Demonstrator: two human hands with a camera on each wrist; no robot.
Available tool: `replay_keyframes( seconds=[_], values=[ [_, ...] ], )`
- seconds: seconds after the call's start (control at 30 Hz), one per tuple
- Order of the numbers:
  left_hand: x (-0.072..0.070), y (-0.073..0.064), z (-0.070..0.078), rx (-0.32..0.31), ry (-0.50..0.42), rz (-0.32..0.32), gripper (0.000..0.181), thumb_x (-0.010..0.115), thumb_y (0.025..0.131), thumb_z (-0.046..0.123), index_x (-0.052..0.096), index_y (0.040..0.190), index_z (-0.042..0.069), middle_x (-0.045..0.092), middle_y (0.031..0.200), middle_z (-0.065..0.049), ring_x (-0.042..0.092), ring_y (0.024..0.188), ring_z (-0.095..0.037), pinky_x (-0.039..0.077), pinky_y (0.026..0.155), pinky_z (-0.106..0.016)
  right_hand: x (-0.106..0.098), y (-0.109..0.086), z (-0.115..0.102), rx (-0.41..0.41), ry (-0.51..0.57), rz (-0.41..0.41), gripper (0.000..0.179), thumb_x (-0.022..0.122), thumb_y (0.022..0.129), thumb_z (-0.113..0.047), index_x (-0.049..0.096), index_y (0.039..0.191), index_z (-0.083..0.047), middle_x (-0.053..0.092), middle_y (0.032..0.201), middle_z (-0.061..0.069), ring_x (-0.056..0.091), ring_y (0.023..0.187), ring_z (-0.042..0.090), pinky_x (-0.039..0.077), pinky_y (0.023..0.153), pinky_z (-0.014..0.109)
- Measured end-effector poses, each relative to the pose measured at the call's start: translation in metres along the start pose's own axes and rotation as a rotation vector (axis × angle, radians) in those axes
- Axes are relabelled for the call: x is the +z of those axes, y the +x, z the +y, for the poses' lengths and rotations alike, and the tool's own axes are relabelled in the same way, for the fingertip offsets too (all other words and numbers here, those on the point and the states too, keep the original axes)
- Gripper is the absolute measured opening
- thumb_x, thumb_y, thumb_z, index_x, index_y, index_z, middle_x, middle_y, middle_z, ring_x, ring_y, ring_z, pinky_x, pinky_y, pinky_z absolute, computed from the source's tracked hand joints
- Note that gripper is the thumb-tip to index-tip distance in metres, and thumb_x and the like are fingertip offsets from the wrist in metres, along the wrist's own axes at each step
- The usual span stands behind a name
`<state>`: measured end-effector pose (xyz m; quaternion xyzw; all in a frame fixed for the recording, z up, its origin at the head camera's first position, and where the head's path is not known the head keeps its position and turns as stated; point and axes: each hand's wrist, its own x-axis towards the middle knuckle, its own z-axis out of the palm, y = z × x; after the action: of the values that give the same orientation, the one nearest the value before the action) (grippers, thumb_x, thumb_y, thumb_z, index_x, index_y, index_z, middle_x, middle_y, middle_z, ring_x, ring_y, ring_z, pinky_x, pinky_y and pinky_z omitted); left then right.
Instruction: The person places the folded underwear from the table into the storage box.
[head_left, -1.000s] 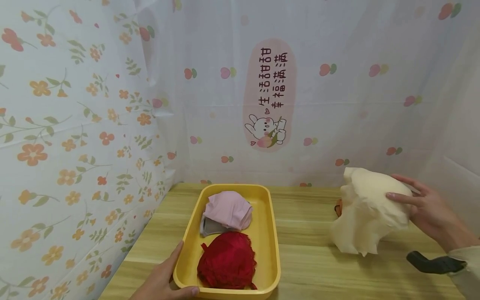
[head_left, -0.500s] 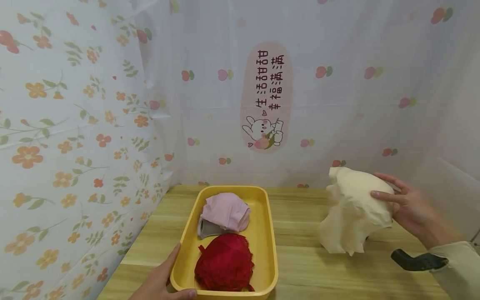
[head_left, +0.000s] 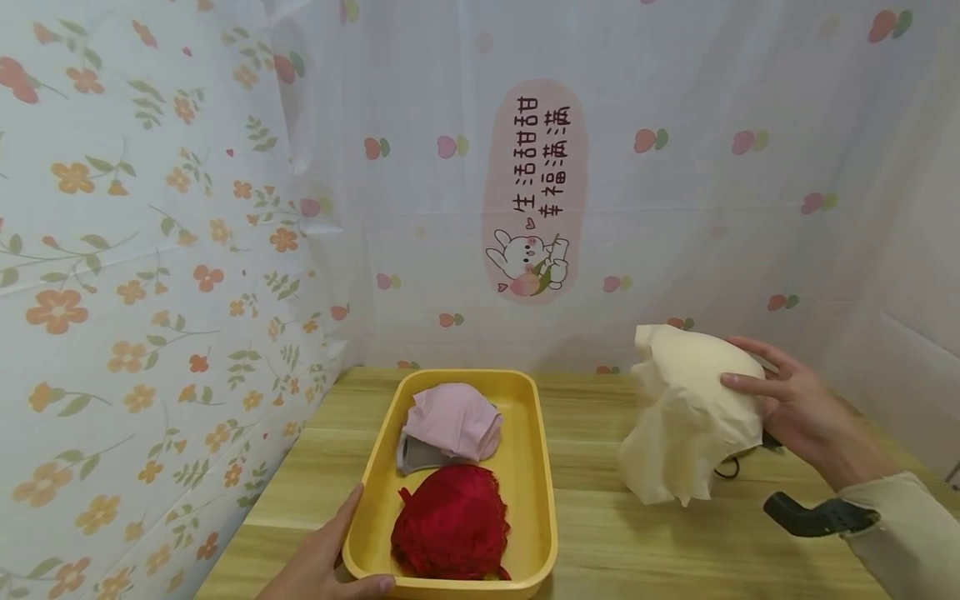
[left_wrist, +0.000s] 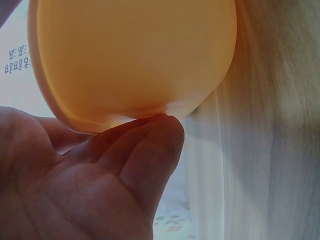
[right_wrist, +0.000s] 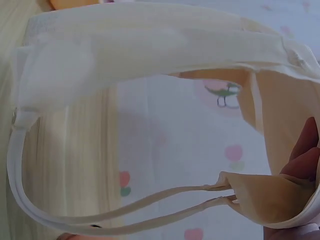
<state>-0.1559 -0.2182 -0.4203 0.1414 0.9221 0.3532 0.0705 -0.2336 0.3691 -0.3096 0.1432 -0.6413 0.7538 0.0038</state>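
My right hand (head_left: 806, 408) grips a cream bra (head_left: 697, 392) by its cup, above the right part of the table. Its loose band hangs down on the left. In the right wrist view its thin straps (right_wrist: 150, 227) loop below the band, and my fingers (right_wrist: 305, 160) lie at the inside of the cup. At the near left corner of a yellow bin (head_left: 546, 500), my left hand (head_left: 322, 550) holds on, thumb at the front rim. In the left wrist view the fingers (left_wrist: 155, 145) press the bin's underside. A red lace-edged bra (head_left: 453, 521) lies inside the bin.
Behind the red bra, a folded pink garment (head_left: 457, 421) sits over a grey one (head_left: 423, 457) in the bin. A dark item with a black loop (head_left: 727, 469) shows on the wooden table (head_left: 600, 542) behind the cream bra. Printed curtains (head_left: 412, 250) enclose the back and sides.
My right hand has moved left with the cream bra, uncovering a black loop on the table behind it. My left hand stays at the bin's corner, and the bin's contents lie as before.
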Motion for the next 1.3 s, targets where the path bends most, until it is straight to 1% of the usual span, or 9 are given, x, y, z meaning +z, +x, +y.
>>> replay_keyframes(
  seconds=[0.3, 0.67, 0.77, 0.9, 1.0, 1.1, 1.2, 1.23, 1.3],
  values=[
    [0.000, 0.000, 0.002, -0.013, -0.004, 0.009, 0.112, 0.078, 0.083, 0.044, 0.011, 0.160, -0.001, 0.046, 0.153, -0.022, 0.056, 0.124, -0.021, 0.051, 0.097, -0.028, 0.025, 0.006, -0.002, 0.059, 0.031, -0.071, 0.054, 0.049, 0.100, 0.009, 0.053, 0.139, -0.028, 0.061, 0.124, -0.008, 0.068, 0.101, 0.012, 0.060, 0.078, 0.033],
    [0.002, 0.000, -0.001, 0.007, 0.019, 0.001, 0.111, 0.077, 0.084, 0.043, 0.011, 0.160, -0.003, 0.047, 0.152, -0.025, 0.057, 0.124, -0.023, 0.052, 0.095, -0.028, 0.049, 0.011, -0.006, 0.065, -0.041, -0.090, 0.053, 0.051, 0.101, 0.004, 0.047, 0.144, -0.026, 0.056, 0.131, -0.011, 0.066, 0.103, 0.010, 0.059, 0.079, 0.031],
    [0.001, 0.000, 0.000, -0.008, -0.001, 0.004, 0.112, 0.078, 0.083, 0.043, 0.010, 0.160, -0.003, 0.045, 0.153, -0.025, 0.056, 0.125, -0.025, 0.051, 0.096, -0.029, 0.056, 0.013, -0.008, 0.055, -0.031, -0.102, 0.054, 0.052, 0.100, 0.004, 0.047, 0.145, -0.025, 0.046, 0.143, -0.011, 0.064, 0.108, 0.010, 0.059, 0.082, 0.030],
    [-0.001, 0.000, 0.004, -0.017, -0.027, 0.011, 0.112, 0.078, 0.083, 0.044, 0.010, 0.161, 0.000, 0.044, 0.155, -0.023, 0.054, 0.127, -0.023, 0.050, 0.098, -0.027, 0.063, 0.014, -0.010, 0.046, -0.023, -0.119, 0.054, 0.051, 0.100, 0.005, 0.046, 0.145, -0.026, 0.013, 0.168, -0.006, 0.059, 0.118, 0.004, 0.058, 0.087, 0.028],
    [-0.001, 0.000, 0.005, -0.006, -0.024, 0.013, 0.111, 0.078, 0.084, 0.043, 0.011, 0.161, -0.001, 0.044, 0.154, -0.023, 0.054, 0.127, -0.023, 0.050, 0.097, -0.026, 0.069, 0.014, -0.012, 0.038, -0.015, -0.134, 0.055, 0.050, 0.100, 0.005, 0.044, 0.146, -0.025, -0.004, 0.171, -0.008, 0.057, 0.121, 0.003, 0.057, 0.088, 0.026],
    [-0.002, 0.000, 0.005, 0.004, -0.017, 0.010, 0.110, 0.078, 0.085, 0.041, 0.010, 0.160, -0.002, 0.044, 0.154, -0.025, 0.054, 0.128, -0.025, 0.051, 0.097, -0.025, 0.076, 0.014, -0.015, 0.028, -0.005, -0.150, 0.056, 0.049, 0.101, 0.006, 0.041, 0.148, -0.024, 0.021, 0.165, 0.001, 0.061, 0.115, 0.007, 0.058, 0.086, 0.028],
    [-0.002, -0.001, 0.004, -0.002, -0.025, 0.003, 0.110, 0.078, 0.085, 0.041, 0.010, 0.160, -0.002, 0.043, 0.155, -0.025, 0.054, 0.128, -0.026, 0.050, 0.097, -0.024, 0.083, 0.015, -0.017, 0.013, 0.009, -0.169, 0.057, 0.049, 0.100, 0.007, 0.040, 0.148, -0.023, 0.046, 0.144, 0.000, 0.064, 0.110, 0.011, 0.060, 0.084, 0.030],
    [-0.001, -0.001, 0.004, 0.000, -0.026, 0.002, 0.111, 0.078, 0.085, 0.041, 0.009, 0.160, -0.003, 0.043, 0.155, -0.025, 0.054, 0.129, -0.026, 0.050, 0.097, -0.024, 0.085, 0.015, -0.018, 0.010, 0.009, -0.171, 0.057, 0.049, 0.100, 0.007, 0.041, 0.148, -0.022, 0.052, 0.136, -0.002, 0.065, 0.108, 0.013, 0.060, 0.083, 0.031],
    [-0.001, -0.001, 0.002, -0.001, -0.022, -0.001, 0.111, 0.078, 0.085, 0.041, 0.009, 0.160, -0.003, 0.042, 0.155, -0.026, 0.054, 0.129, -0.027, 0.050, 0.097, -0.025, 0.090, 0.015, -0.017, 0.002, 0.011, -0.177, 0.056, 0.049, 0.099, 0.008, 0.042, 0.147, -0.021, 0.054, 0.133, -0.001, 0.066, 0.107, 0.013, 0.060, 0.082, 0.031]
  ],
)
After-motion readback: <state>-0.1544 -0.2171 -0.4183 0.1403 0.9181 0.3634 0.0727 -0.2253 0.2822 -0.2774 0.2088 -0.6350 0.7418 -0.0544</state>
